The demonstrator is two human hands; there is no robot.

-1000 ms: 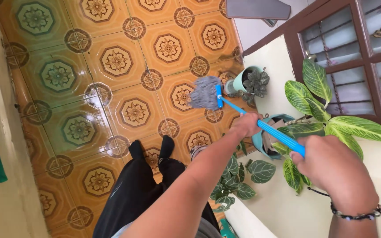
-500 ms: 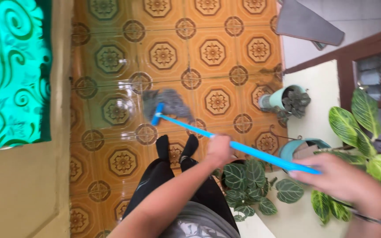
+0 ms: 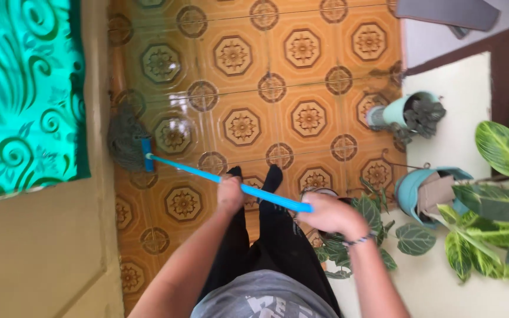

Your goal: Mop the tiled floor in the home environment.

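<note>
Mop (image 3: 148, 156) x1, left hand (image 3: 230, 194) + right hand (image 3: 329, 214), pots x2

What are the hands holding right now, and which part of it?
Both hold a mop by its blue handle. The left hand grips mid-shaft; the right hand grips the top end. The grey mop head sits on the tiled floor.
</note>
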